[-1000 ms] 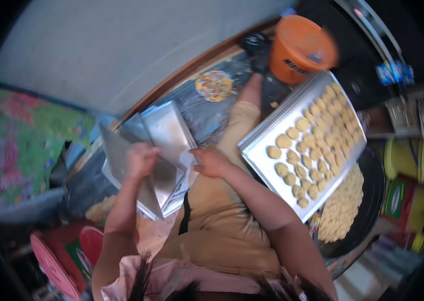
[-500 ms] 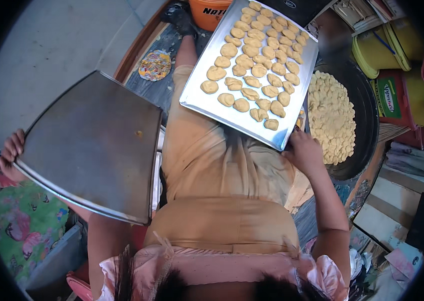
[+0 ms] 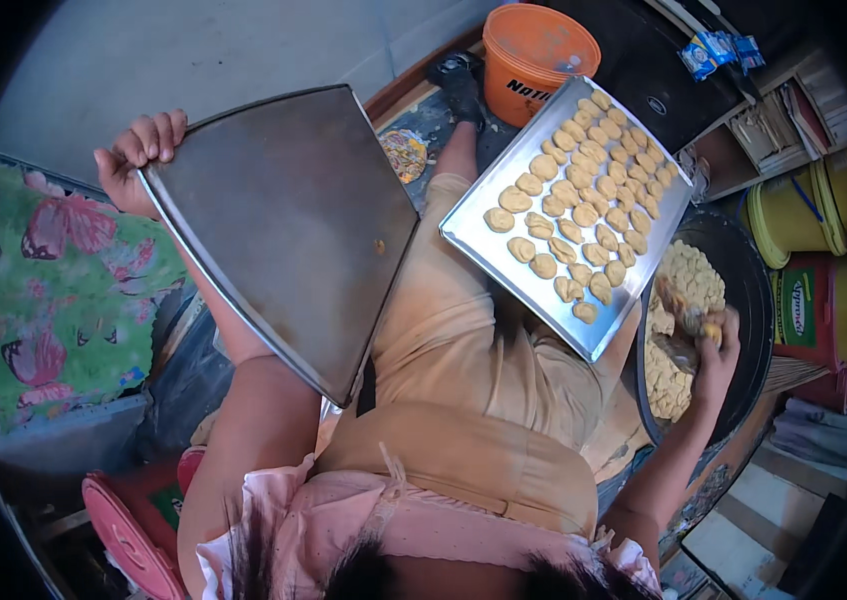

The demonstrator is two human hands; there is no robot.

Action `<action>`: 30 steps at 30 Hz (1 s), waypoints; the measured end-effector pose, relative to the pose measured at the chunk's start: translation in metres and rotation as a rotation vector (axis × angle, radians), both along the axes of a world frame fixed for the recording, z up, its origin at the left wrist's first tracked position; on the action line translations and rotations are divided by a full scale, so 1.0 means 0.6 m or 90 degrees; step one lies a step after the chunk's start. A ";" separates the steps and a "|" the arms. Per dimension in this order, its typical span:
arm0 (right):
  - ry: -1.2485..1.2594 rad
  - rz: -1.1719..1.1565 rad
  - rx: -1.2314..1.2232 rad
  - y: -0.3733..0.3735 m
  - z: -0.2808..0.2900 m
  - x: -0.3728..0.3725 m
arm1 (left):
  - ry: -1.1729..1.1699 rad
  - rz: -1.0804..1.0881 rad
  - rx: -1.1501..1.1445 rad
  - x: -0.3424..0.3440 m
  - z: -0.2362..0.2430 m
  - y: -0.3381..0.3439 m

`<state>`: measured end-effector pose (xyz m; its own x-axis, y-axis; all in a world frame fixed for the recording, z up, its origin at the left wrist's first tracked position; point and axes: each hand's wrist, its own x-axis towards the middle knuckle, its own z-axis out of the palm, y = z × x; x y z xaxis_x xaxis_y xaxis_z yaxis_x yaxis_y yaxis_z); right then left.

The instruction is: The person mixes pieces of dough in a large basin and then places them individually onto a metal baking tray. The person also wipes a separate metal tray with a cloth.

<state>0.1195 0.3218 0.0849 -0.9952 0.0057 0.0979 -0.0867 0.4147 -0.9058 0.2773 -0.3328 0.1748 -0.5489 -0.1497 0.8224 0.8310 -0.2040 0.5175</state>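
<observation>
My left hand (image 3: 144, 155) is closed round the far left corner of a dark, worn baking tray (image 3: 293, 220), which slants over my left thigh. Across my right leg rests a shiny metal baking tray (image 3: 488, 247) bearing several rows of flattened, tan dough pieces (image 3: 580, 183). To its right is a black basin (image 3: 749, 370) with a mass of pale, lumpy dough (image 3: 667, 385). Inside the basin, my right hand (image 3: 715, 355) is closed on a crumpled patterned thing (image 3: 688, 312), blurred and partly hidden, pressed against the dough.
An orange bucket (image 3: 540, 60) and a round patterned piece (image 3: 404, 155) lie beyond my legs. Yellow tubs (image 3: 793, 215) and a red container (image 3: 805, 305) line the right side. A green butterfly-print cloth (image 3: 73, 290) and a pink lid (image 3: 123, 535) are at left.
My right hand has left the near corner of the shiny tray and gone into the basin, now with a crumpled patterned thing. My left hand has raised the dark tray's corner. The view has shifted.
</observation>
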 end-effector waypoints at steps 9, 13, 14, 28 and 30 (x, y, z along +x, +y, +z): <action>0.430 0.741 -0.186 -0.605 0.018 0.200 | 0.074 0.054 -0.053 -0.009 0.045 0.067; 0.290 0.549 -0.293 -0.715 -0.043 0.109 | 0.125 0.036 -0.079 0.083 0.101 0.025; 0.139 0.426 -0.387 -0.723 -0.050 0.095 | 0.128 0.096 -0.121 0.106 0.116 0.014; -0.105 0.384 -0.244 -0.847 -0.039 0.045 | 0.194 0.138 -0.145 0.129 0.108 0.006; 0.025 0.474 -0.215 -0.825 -0.049 0.117 | 0.156 0.155 -0.178 0.108 0.104 0.004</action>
<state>0.1896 -0.1732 0.0558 -0.7459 -0.6198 0.2438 -0.2655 -0.0590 -0.9623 0.3424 -0.3307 0.2373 -0.3089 -0.0042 0.9511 0.9424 0.1333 0.3067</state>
